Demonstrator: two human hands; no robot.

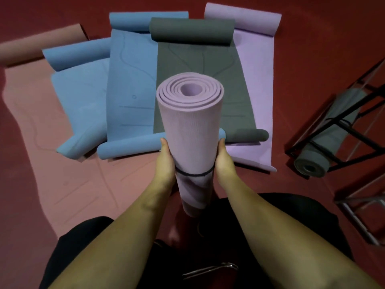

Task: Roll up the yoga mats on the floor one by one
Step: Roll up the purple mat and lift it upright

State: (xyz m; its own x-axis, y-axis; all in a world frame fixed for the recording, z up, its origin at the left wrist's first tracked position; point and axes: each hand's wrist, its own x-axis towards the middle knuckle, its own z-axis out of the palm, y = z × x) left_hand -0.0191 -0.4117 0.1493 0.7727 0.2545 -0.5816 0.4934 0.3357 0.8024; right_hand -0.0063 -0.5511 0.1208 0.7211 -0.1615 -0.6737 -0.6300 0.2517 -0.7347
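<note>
Both our hands, left (pixel 166 161) and right (pixel 224 161), grip the rolled lilac mat (pixel 190 132), upright between them, a black band (pixel 195 174) round it. Beyond, on the red floor (pixel 312 59), flat mats overlap; a grey roll (pixel 327 142) lies in a metal rack (pixel 341 130).

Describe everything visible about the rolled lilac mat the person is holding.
The rolled mat is lilac, foam-like with a fine ribbed texture, wound tight so its spiral layers show at the top end. It stands roughly upright between the person's knees, lower end toward the floor. A thin dark band circles it low down. The left hand and right hand grip its sides at the band. Behind it, other mats lie unrolled.
</note>
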